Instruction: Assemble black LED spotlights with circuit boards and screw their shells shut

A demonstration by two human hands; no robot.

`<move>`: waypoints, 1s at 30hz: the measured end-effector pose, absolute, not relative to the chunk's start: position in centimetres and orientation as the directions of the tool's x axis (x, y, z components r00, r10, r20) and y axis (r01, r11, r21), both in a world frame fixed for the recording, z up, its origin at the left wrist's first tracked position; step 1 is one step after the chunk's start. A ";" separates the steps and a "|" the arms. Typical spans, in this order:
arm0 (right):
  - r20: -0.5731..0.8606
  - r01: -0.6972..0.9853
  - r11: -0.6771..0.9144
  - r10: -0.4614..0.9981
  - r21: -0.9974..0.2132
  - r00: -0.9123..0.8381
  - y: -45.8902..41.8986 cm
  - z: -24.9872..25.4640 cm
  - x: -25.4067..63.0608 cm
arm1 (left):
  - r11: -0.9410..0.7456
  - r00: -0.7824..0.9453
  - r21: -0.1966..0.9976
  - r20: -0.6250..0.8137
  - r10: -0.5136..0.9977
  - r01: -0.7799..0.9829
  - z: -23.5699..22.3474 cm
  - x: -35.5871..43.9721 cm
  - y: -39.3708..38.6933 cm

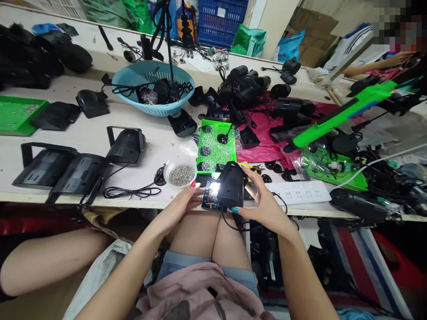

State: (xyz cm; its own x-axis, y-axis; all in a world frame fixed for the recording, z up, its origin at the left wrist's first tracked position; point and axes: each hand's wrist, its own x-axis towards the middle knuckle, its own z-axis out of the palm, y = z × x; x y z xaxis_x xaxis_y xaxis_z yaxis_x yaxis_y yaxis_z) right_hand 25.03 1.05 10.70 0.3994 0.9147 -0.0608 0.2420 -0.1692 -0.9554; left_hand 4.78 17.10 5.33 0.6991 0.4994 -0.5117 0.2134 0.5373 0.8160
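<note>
My right hand (263, 200) grips a black plastic lamp housing (231, 186) at the table's front edge, its thumb on the near end and fingers around the far right side. A thin black cable hangs from the housing's lower side. My left hand (185, 199) is at the left of it, fingers stretched out beside a dark glossy panel (210, 200) with a bright reflection; whether they touch the panel I cannot tell. Just beyond my left fingers stands a white bowl (182, 183) of small metal screws. A green perforated tray (216, 153) with round black discs lies beyond the housing.
Finished-looking black lamps (78, 175) lie at the left. A blue basket (153, 109) holds cables and parts. A green electric screwdriver (343, 115) slants in from the right above a white power strip (300, 192). Another person's arm (376, 64) shows at the far right.
</note>
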 end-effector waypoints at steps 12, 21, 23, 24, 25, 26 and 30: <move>-0.077 0.543 -0.222 0.958 -0.810 0.275 2.9 10.3 24.5 | 0.519 0.672 0.781 -0.592 0.444 0.346 7.3 7.2 17.5; -0.128 0.704 -0.244 0.968 -0.667 0.215 3.8 11.0 24.2 | 0.511 0.752 0.808 -0.525 0.399 0.294 8.2 7.8 17.1; -0.116 0.711 -0.221 0.974 -0.668 0.194 3.7 10.6 24.5 | 0.516 0.758 0.809 -0.516 0.398 0.280 7.9 8.0 17.0; -0.111 0.709 -0.211 0.976 -0.673 0.185 3.6 10.5 24.6 | 0.511 0.763 0.816 -0.506 0.403 0.271 7.8 8.1 16.8; -0.107 0.705 -0.203 0.978 -0.679 0.178 3.5 10.3 24.7 | 0.501 0.767 0.825 -0.492 0.412 0.260 7.7 8.2 16.7; -0.103 0.700 -0.196 0.979 -0.687 0.174 3.4 10.2 24.8 | 0.487 0.772 0.837 -0.475 0.422 0.249 7.7 8.4 16.6; -0.061 0.684 -0.168 0.982 -0.710 0.177 2.5 10.6 24.6 | 0.460 0.783 0.867 -0.416 0.462 0.190 8.2 8.9 15.6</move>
